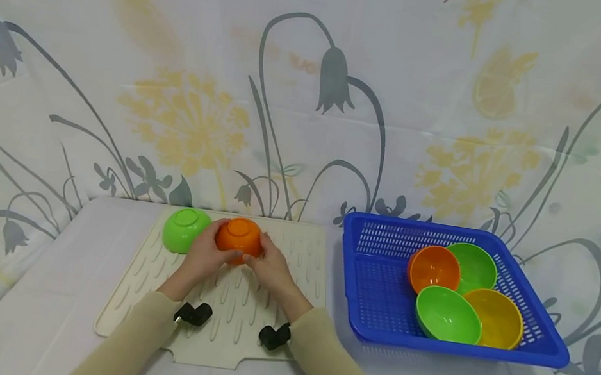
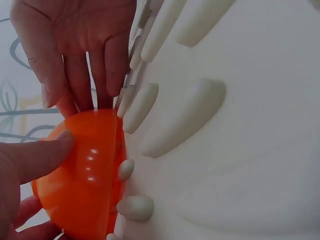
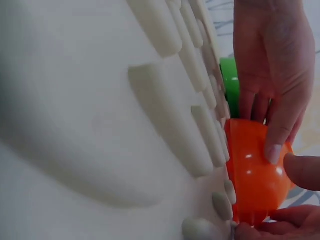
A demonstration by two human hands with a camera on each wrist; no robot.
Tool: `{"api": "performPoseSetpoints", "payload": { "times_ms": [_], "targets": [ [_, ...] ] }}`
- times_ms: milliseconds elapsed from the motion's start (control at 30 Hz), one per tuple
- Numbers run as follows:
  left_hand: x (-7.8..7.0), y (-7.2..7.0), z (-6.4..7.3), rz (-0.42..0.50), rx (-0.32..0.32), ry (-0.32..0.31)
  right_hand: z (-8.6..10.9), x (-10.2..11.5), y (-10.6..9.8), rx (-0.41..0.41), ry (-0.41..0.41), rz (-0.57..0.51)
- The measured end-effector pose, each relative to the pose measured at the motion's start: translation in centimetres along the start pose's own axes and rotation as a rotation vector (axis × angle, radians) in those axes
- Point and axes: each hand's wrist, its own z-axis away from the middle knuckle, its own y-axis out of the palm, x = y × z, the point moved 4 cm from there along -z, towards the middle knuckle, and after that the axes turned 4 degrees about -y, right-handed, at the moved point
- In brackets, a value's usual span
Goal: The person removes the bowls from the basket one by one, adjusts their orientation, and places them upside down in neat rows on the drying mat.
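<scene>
Between left hand and right hand, overturned orange bowl

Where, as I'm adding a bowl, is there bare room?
Mat: between the right hand and the mat's right edge. Table: left of the mat. Basket: left of its bowls. Crowded: around the green bowl, left hand and held bowl; also the basket's right half.

Orange bowl, inverted: a small, rounded vessel with a smooth, glossy wall marked by small bright highlights. The circular foot is uppermost; the rim faces downward at the raised ridges of the cream mat. The bowl lies near the mat's far edge, between the left hand and the right hand, which grip its sides.
</scene>
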Motion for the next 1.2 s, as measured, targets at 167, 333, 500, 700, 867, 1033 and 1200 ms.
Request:
{"api": "performPoseSetpoints", "payload": {
  "times_ms": [167, 333, 500, 700, 867, 1033, 1200],
  "targets": [
    [-0.1, 0.0, -0.2, 0.0, -0.022, -0.004, -0.3, -0.3, -0.2, 0.014, -0.038, -0.041],
    [0.0, 0.2, -0.4, -0.023, -0.032, -0.013, -0.6, -0.7, -0.5, 0.023, -0.042, -0.074],
    [0.1, 0.4, -0.5, -0.032, -0.038, -0.035, -0.9, -1.1, -0.6, 0.029, -0.031, -0.106],
    [-0.3, 0.3, -0.4, -0.063, -0.041, -0.021, -1.1, -1.1, -0.9, 0.013, -0.04, -0.16],
    [-0.2, 0.2, -0.4, -0.077, -0.036, -0.02, -1.1, -1.1, -1.3, -0.05, -0.018, -0.252],
    [0.0, 0.2, -0.5, -0.074, -0.043, -0.016, -0.8, -0.5, -1.8, -0.119, -0.028, -0.275],
    [0.0, 0.3, -0.5, -0.085, -0.048, -0.008, -0.3, 1.2, -2.4, -0.21, -0.065, -0.288]
  ]
}}
